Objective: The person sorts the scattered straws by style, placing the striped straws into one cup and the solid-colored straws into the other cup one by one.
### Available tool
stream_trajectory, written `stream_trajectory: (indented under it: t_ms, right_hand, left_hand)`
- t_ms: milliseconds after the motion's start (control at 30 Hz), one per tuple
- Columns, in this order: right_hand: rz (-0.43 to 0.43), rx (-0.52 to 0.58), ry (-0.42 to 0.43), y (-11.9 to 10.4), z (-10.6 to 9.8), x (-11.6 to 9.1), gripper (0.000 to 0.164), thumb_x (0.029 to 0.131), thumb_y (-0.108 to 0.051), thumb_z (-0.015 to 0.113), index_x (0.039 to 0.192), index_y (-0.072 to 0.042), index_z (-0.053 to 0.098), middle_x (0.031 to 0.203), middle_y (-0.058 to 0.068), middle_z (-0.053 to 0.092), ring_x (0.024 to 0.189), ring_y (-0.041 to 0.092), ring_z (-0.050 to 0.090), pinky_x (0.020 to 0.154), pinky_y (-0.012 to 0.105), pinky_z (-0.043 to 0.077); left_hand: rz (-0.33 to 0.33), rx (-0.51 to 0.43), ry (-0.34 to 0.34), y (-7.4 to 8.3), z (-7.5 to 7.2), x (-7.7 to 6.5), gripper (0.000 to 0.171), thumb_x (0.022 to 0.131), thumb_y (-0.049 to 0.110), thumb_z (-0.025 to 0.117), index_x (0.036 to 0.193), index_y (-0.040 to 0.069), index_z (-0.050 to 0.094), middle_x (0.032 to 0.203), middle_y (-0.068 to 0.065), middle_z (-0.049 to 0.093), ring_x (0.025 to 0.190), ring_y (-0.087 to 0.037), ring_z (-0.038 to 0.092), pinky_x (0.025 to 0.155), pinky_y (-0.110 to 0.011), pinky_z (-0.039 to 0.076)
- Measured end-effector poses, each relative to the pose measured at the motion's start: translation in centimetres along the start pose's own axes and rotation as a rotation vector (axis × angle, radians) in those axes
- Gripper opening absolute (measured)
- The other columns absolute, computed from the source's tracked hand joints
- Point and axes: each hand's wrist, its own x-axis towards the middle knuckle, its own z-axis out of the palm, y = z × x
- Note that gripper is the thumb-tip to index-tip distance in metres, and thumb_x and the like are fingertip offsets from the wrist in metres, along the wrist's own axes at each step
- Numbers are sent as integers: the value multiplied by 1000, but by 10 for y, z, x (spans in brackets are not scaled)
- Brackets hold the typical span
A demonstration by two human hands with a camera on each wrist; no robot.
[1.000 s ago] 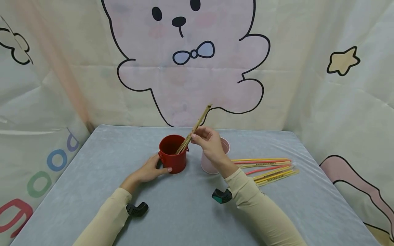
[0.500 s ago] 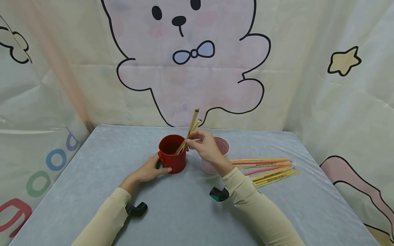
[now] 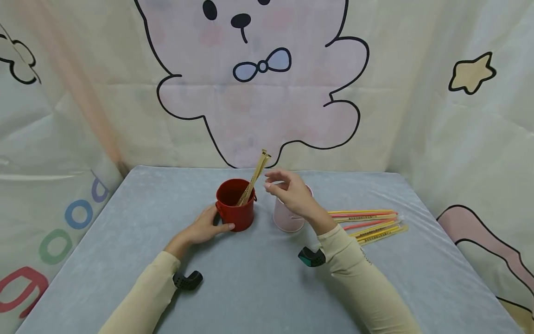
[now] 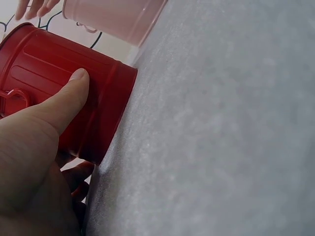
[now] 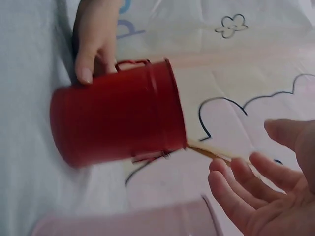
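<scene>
My left hand [image 3: 203, 227] holds the red bucket [image 3: 237, 215] from its left side. In the left wrist view the thumb [image 4: 74, 91] lies along the bucket's wall, with the fingers round behind it near the base. Several thin yellowish straws in printed wrappers [image 3: 254, 181] lean against the bucket's right rim, their tops sticking out. Just right of them my right hand [image 3: 294, 192] hovers with relaxed fingers and nothing between them. Behind and below that hand stands a pink bucket [image 3: 287, 219], partly covered by it.
A loose bunch of yellow and red wrapped straws [image 3: 371, 222] lies on the table's right side, partly behind my right forearm. A pale blue cloth [image 3: 246, 287] covers the table. A backdrop [image 3: 258, 106] with a cartoon bear hangs behind.
My right hand has let go of the wrapped straws and drawn back to the right. The straws now lean in the red bucket by themselves. My left hand keeps its hold.
</scene>
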Motion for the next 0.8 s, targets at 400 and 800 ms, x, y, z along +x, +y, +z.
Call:
stream_trajectory:
  t_ms: [400,800]
  right_hand:
    - [-128,-37,-27,4,-39,-28,31,99,-9,62,129,1,62,126,22,66,111,29,69,94,23,54]
    - [-126,-121,44,24,-81,-49,32,101,-11,60,130,3,61,127,19,66,115,20,66,92,14,52]
  left_hand:
    - [1,2,1,-2,0,0,78,90,39,76,153,13,40,156,-12,44,145,-36,37,119,-65,29]
    - [-9,-4,-7,-3,-1,1,79,90,39,76,154,12,38,158,-13,41,146,-37,34,120,-66,27]
